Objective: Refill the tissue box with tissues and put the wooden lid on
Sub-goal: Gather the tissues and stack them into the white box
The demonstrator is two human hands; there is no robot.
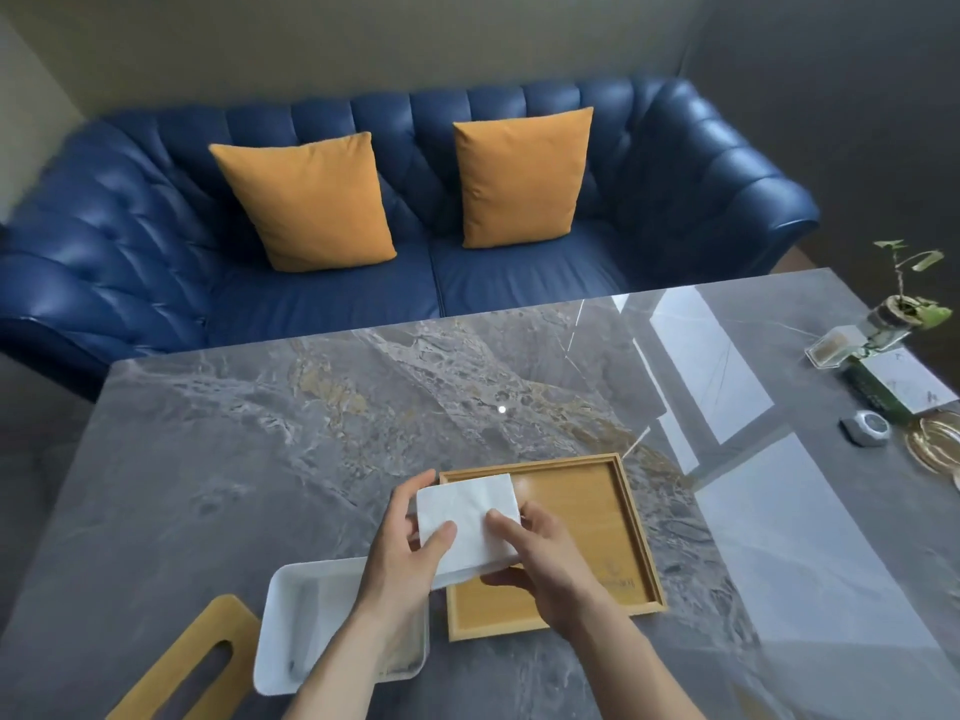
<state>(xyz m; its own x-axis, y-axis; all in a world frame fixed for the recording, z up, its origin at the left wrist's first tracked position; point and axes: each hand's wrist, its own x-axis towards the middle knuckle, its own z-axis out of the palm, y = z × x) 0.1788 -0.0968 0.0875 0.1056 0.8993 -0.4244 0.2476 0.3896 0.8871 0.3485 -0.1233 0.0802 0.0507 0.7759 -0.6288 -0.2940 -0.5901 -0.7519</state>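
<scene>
A white stack of tissues (467, 517) is held above the table between both hands. My left hand (402, 558) grips its left side, thumb on top. My right hand (545, 558) grips its right side from above and below. The white tissue box (291, 626) lies open on the table just below and left of the tissues, partly hidden by my left forearm. The wooden lid (208, 662) with its long slot lies flat at the lower left, beside the box. A shallow wooden tray (623, 517) sits under and behind my right hand.
The grey marble table (311, 433) stretches ahead, with a blue sofa (156, 252) and two orange cushions beyond its far edge. At the right edge stand a small plant in a glass jar (896, 314), a green box, a small hexagonal grey object (865, 427) and a gold dish (935, 446).
</scene>
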